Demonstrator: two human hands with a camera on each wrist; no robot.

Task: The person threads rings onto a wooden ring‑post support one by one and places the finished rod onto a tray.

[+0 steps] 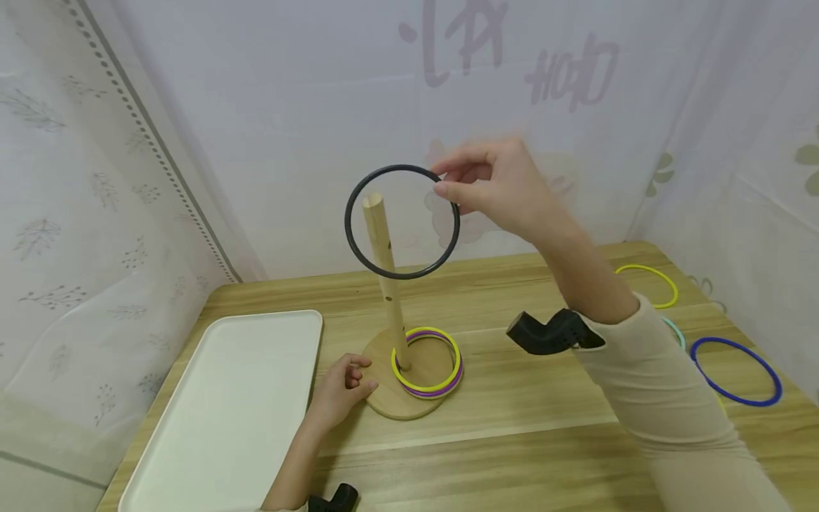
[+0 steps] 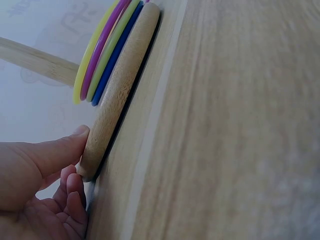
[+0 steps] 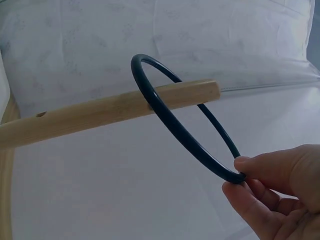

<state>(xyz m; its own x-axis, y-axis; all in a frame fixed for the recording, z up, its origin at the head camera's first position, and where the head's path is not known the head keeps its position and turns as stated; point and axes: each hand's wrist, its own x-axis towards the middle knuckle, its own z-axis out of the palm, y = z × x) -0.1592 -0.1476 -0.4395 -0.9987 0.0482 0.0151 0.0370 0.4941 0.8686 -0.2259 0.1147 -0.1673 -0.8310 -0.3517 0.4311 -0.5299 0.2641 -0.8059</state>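
Note:
My right hand point(image 1: 502, 185) pinches a black ring point(image 3: 175, 129) between thumb and fingers at its right side. The ring is tilted and encircles the top end of an upright wooden post point(image 1: 379, 231). The post rises from a round wooden base point(image 1: 390, 405). My left hand point(image 1: 339, 395) grips the base's left edge, thumb on the rim and fingers curled low beside it. Stacked around the post's foot are a yellow ring point(image 2: 80, 75), a purple ring point(image 2: 95, 60), a yellow-green ring point(image 2: 111, 55) and a blue ring point(image 2: 101, 91).
A white tray point(image 1: 237, 398) lies left of the base. Over on the table's right side are a yellow ring point(image 1: 672, 284), a blue ring point(image 1: 758, 403) and a turquoise ring point(image 1: 680, 334), partly hidden by my right sleeve. A pale curtain point(image 1: 288, 142) hangs behind the table.

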